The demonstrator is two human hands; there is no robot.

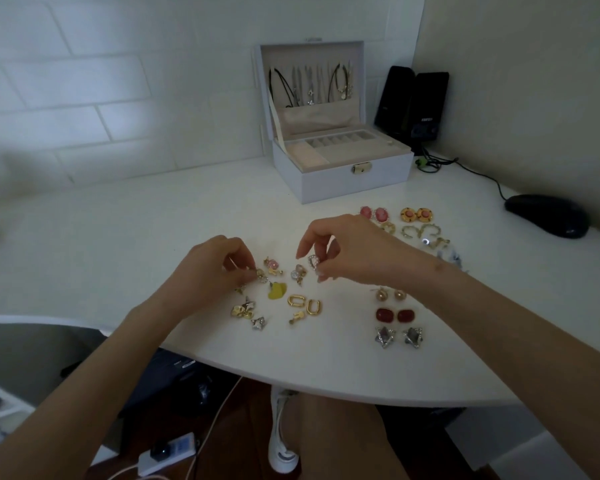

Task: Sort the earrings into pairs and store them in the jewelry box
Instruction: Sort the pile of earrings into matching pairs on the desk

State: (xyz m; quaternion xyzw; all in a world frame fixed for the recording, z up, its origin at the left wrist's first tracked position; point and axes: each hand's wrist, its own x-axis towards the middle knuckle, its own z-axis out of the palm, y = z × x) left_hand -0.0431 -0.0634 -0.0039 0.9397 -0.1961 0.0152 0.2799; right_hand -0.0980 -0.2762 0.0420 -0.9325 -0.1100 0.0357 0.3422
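White desk | pearl-rimmed earring is pinched by right hand, likely match by left hand, for comparison | sorted pairs lie right.

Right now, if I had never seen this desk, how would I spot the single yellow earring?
Start at the open jewelry box at the back of the white desk, then come forward to the loose earrings by the left hand. The yellow earring lies on the near side of its fingertips, left of two gold oval hoops; it is the only yellow piece there.
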